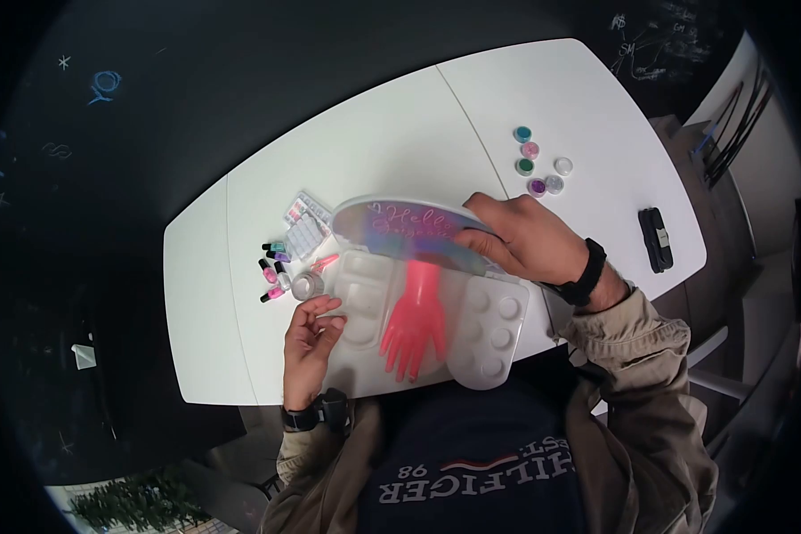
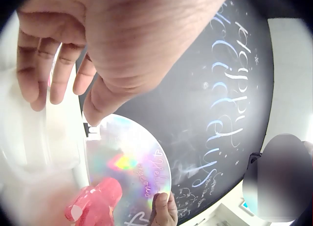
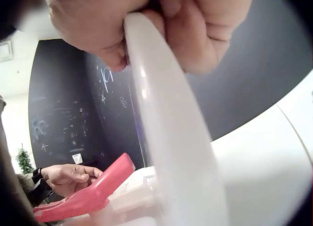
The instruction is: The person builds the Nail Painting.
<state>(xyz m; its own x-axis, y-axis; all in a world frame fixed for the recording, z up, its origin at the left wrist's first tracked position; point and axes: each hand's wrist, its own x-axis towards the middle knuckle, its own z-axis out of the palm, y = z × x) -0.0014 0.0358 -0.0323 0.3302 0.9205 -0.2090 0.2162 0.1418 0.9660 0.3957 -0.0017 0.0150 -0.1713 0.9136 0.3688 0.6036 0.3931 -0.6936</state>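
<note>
My right hand (image 1: 538,236) grips the edge of an iridescent lid (image 1: 392,221) with "Hello" lettered on it, holding it raised on a white compartment case (image 1: 351,334). In the right wrist view, the thumb and curled fingers pinch the lid's pale rim (image 3: 161,89). A pink model hand (image 1: 416,316) lies palm-side hidden across the case, fingers toward the person. My left hand (image 1: 307,351) hovers at the case's left side with loosely bent fingers, holding nothing. At the right sits a white tray section (image 1: 487,343) with round wells.
Left of the case are several nail polish bottles (image 1: 276,278), a small round jar (image 1: 307,286), a pink tool (image 1: 324,263) and a clear compartment box (image 1: 304,238). Several glitter pots (image 1: 526,166) stand at the far right, with a black pouch (image 1: 657,240) nearer the table edge.
</note>
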